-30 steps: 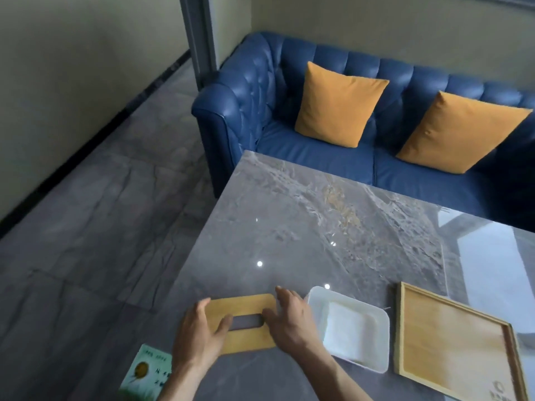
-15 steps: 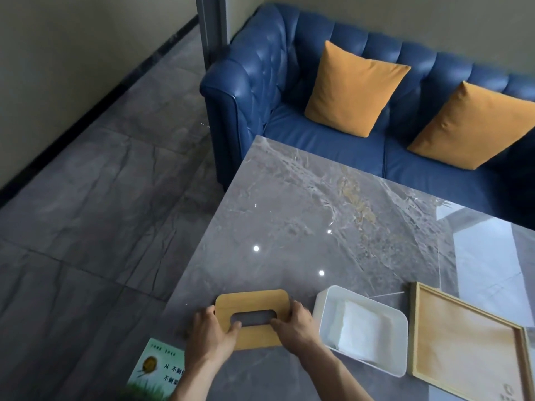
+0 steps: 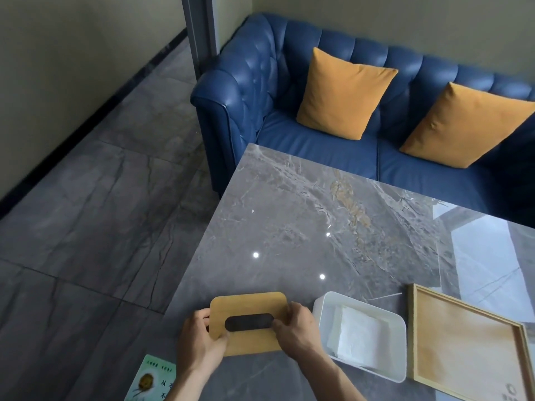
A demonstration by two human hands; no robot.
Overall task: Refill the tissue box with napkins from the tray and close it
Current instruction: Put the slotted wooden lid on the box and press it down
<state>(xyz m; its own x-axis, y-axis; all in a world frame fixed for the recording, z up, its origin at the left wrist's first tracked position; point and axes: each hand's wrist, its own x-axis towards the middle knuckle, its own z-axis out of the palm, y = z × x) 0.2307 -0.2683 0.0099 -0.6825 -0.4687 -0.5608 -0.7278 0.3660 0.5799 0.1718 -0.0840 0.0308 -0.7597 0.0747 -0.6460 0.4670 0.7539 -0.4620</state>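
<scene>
**Both hands on the lid, box waiting open**

Nearest me, the left hand [image 3: 199,340] and right hand [image 3: 298,331] grasp the wooden lid [image 3: 249,306] by its short ends, thumbs at the slot, probably to carry it level. Just right of it the white box [image 3: 321,306] sits open, napkins [image 3: 359,337] already inside, so closing looks like what remains. Beyond it lies the bare wooden tray [image 3: 463,331]. Farther off stands a blue sofa [image 3: 246,91].
</scene>
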